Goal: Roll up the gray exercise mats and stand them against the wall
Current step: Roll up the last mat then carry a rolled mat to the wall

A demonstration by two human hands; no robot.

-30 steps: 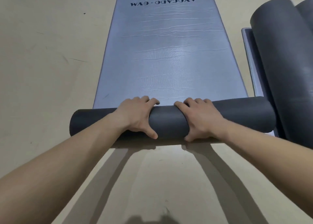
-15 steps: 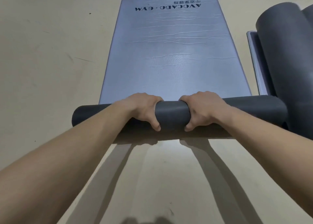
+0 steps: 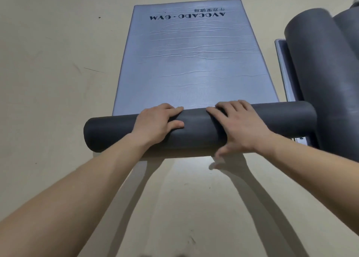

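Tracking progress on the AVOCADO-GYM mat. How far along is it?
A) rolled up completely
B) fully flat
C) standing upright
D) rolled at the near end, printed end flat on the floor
D: the left hand and right hand press on the dark rolled part at the near end, while the flat part with the print lies on the floor beyond it.

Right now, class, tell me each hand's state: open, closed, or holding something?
Left hand: open, pressing down on the mat roll.
Right hand: open, fingers spread on the same roll.
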